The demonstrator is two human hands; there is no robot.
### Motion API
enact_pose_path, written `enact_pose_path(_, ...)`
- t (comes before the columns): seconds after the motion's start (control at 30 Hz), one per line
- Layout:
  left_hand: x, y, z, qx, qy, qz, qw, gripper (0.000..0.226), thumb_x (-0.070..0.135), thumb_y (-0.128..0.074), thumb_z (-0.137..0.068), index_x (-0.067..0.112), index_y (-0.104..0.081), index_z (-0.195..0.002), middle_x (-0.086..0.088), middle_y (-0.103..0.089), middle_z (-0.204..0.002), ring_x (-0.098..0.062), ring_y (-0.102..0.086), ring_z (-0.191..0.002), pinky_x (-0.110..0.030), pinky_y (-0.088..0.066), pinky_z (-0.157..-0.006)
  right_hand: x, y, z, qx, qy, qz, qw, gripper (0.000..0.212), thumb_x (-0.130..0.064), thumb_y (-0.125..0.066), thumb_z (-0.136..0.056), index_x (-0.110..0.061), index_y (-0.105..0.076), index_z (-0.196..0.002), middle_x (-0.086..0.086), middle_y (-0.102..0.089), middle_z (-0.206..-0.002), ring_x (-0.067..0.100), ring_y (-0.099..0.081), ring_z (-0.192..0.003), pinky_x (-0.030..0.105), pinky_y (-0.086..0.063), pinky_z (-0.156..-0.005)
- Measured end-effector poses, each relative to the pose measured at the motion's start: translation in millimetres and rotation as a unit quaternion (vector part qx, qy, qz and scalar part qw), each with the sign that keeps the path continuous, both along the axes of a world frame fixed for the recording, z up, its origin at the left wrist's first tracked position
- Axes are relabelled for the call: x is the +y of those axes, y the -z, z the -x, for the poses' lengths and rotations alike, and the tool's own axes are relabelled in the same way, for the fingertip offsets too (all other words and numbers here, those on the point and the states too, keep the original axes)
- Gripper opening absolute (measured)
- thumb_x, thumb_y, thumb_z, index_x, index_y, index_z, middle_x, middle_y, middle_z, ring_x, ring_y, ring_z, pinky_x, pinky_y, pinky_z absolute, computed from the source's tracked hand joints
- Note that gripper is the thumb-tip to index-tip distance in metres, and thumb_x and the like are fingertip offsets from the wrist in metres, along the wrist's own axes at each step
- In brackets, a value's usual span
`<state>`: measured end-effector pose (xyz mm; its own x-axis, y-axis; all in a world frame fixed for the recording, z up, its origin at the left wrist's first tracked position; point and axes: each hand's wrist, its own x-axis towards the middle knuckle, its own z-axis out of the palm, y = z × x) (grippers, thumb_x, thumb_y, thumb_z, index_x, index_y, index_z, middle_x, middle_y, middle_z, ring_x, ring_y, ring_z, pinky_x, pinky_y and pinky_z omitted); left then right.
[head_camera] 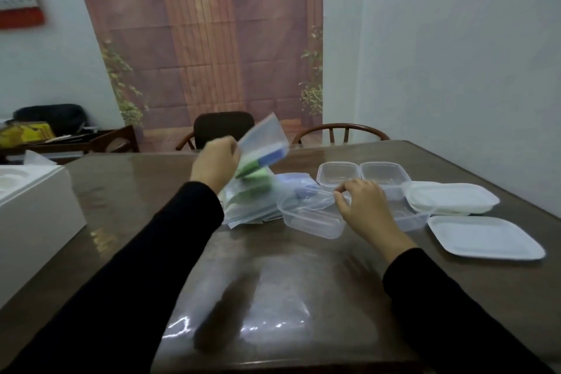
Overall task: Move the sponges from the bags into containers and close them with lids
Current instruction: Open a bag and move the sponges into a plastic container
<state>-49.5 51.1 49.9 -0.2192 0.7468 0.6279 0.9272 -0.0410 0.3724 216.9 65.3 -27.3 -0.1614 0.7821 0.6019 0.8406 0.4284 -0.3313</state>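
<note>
My left hand (216, 162) is shut on a clear bag (263, 143) and holds it up above the table; a blue sponge (274, 157) and a green one (249, 165) show inside it. Under it lies a pile of more bags (246, 203) with green sponges. My right hand (362, 202) pinches the rim of a clear plastic container (312, 220) lying in front of the pile. Two more clear containers (335, 174) (381, 173) stand behind it. White lids are stacked at the right (452, 197), and one lid (485, 237) lies alone nearer to me.
A white box (33, 206) stands at the table's left edge. Two chairs (223, 127) (340, 130) are at the far side. The brown table (145, 206) has a glossy clear cover. A side table with clutter (48, 127) stands at the far left.
</note>
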Motion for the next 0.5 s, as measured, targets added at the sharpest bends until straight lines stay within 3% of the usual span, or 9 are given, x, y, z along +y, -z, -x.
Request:
enact_pose_path(0.13, -15.8, -45.3, 25.0, -0.078, -0.030, -0.073, 0.994, 0.020, 0.014, -0.051, -0.089, -0.001, -0.063, -0.084, -0.024, -0.063, -0.086, -0.033, -0.058, -0.081, -0.033, -0.037, -0.069, 0.2, -6.9, 0.7, -0.006, -0.004, -0.003, 1.000, 0.024, -0.028, -0.050, -0.092, -0.014, -0.067, -0.099, 0.004, -0.066, -0.104, 0.022, -0.055, -0.098, 0.033, -0.036, -0.093)
enact_pose_path(0.33, -94.7, -58.9, 37.6, -0.102, -0.083, -0.162, 0.978, 0.028, 0.023, -0.048, -0.092, 0.000, -0.064, -0.088, -0.016, -0.058, -0.075, -0.027, -0.052, -0.072, -0.031, -0.034, -0.063, -13.5, -18.1, 12.0, -0.008, -0.059, 0.001, 0.998, 0.023, -0.028, -0.050, -0.093, -0.015, -0.067, -0.100, -0.001, -0.064, -0.105, 0.018, -0.052, -0.102, 0.032, -0.033, -0.097)
enact_pose_path(0.43, -129.4, -55.7, 27.2, -0.067, -0.111, -0.139, 0.982, 0.026, 0.026, -0.047, -0.091, 0.006, -0.060, -0.082, -0.011, -0.055, -0.070, -0.027, -0.049, -0.067, -0.031, -0.033, -0.061, -28.1, -24.0, 21.6, 0.020, -0.135, 0.022, 0.990, 0.020, -0.027, -0.051, -0.093, -0.016, -0.067, -0.100, -0.003, -0.064, -0.104, 0.015, -0.053, -0.101, 0.024, -0.036, -0.092)
enact_pose_path(0.5, -137.1, -47.2, 11.6, -0.041, -0.107, -0.078, 0.990, 0.022, 0.026, -0.047, -0.092, 0.010, -0.058, -0.080, -0.005, -0.053, -0.067, -0.021, -0.048, -0.060, -0.030, -0.032, -0.054, -41.9, -26.5, 28.8, 0.058, -0.191, 0.044, 0.979, 0.018, -0.024, -0.053, -0.093, -0.016, -0.068, -0.097, -0.005, -0.066, -0.097, 0.009, -0.056, -0.091, 0.012, -0.038, -0.078)
